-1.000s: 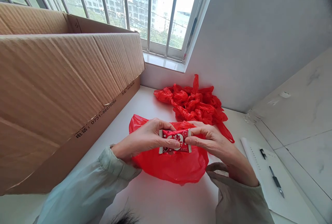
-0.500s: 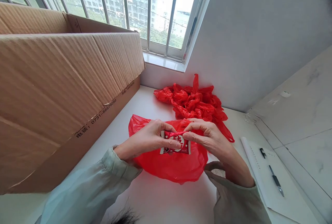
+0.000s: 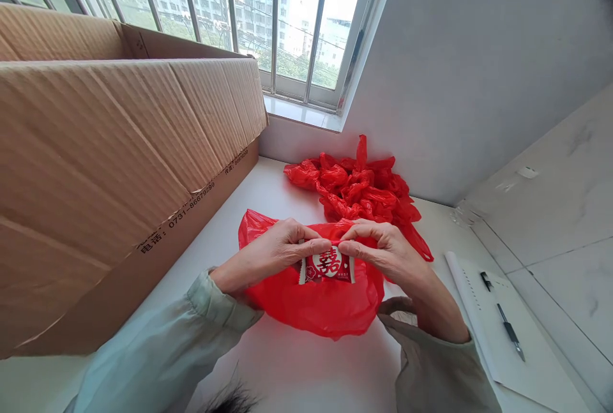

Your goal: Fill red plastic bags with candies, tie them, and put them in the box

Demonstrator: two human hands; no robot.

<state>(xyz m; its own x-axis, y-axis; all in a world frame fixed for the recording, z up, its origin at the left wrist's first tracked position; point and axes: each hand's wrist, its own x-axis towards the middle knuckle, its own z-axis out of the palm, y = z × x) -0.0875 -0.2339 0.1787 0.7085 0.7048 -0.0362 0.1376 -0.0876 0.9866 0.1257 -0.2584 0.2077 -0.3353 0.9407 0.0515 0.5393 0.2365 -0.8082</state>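
Note:
Both my hands pinch the top edge of a small red packet (image 3: 327, 267) with a white round emblem and silver ends. My left hand (image 3: 274, 253) grips its upper left corner, my right hand (image 3: 383, 253) its upper right. The packet hangs face toward me just above a flat red plastic bag (image 3: 311, 304) lying on the white counter (image 3: 287, 368). Fingers of both hands are closed in a pinch.
A big open cardboard box (image 3: 110, 151) fills the left side. A heap of crumpled red plastic bags (image 3: 359, 189) lies by the wall behind. A white sheet (image 3: 498, 343) with a pen (image 3: 510, 334) lies at the right, beside a tiled wall. A barred window is at the back.
The packet has turned upright so its emblem now faces me fully; my fingers have shifted from its sides to its top edge. Hands stayed over the flat bag.

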